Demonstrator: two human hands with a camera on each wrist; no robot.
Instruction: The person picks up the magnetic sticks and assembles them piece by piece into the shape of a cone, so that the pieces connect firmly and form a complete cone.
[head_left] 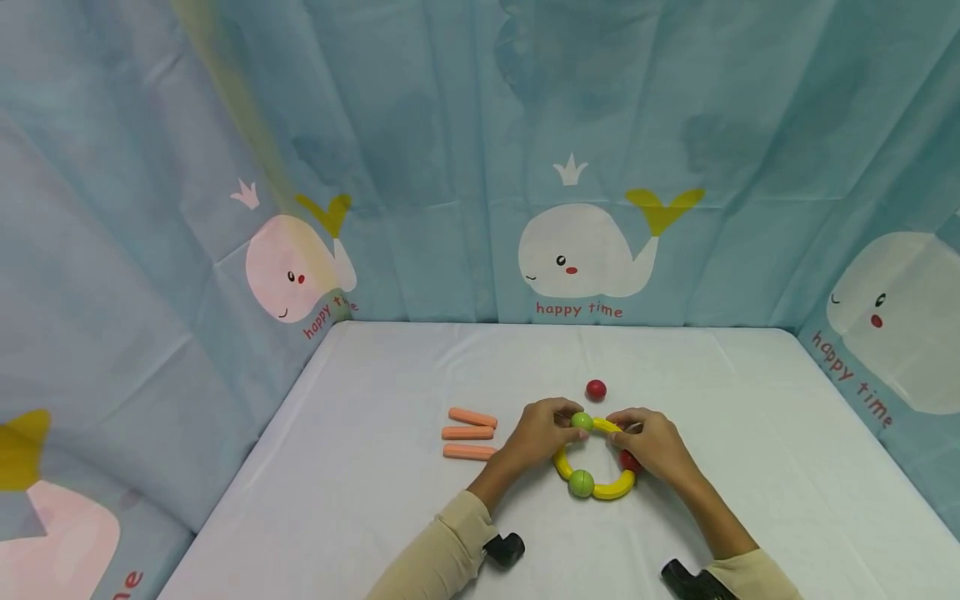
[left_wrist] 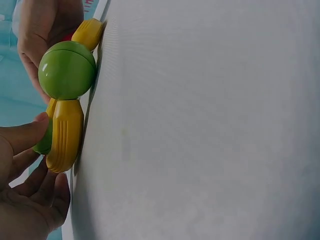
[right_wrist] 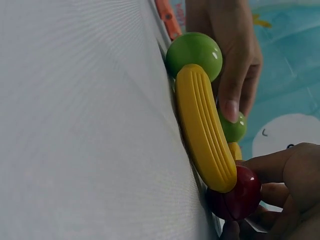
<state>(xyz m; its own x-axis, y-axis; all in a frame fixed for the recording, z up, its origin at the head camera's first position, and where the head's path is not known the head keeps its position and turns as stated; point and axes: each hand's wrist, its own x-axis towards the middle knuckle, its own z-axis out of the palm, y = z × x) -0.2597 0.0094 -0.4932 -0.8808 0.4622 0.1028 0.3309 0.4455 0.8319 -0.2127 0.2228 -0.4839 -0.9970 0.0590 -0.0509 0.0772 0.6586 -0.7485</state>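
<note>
Head view: on the table (head_left: 360, 433), our left hand (head_left: 538, 432) pinches the green ball (head_left: 582, 421) of a ring (head_left: 613, 486), our right hand (head_left: 652, 442) its yellow arc (head_left: 603, 425). We seem to be joining these; next calls for pressing evenly.

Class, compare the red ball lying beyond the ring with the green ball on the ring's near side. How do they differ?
Colour: the loose red ball is red, while the near green ball is green.
Place: the loose red ball lies by itself on the white table; the near green ball sits between two yellow curved pieces.
Shared: both are round and shiny.
</note>
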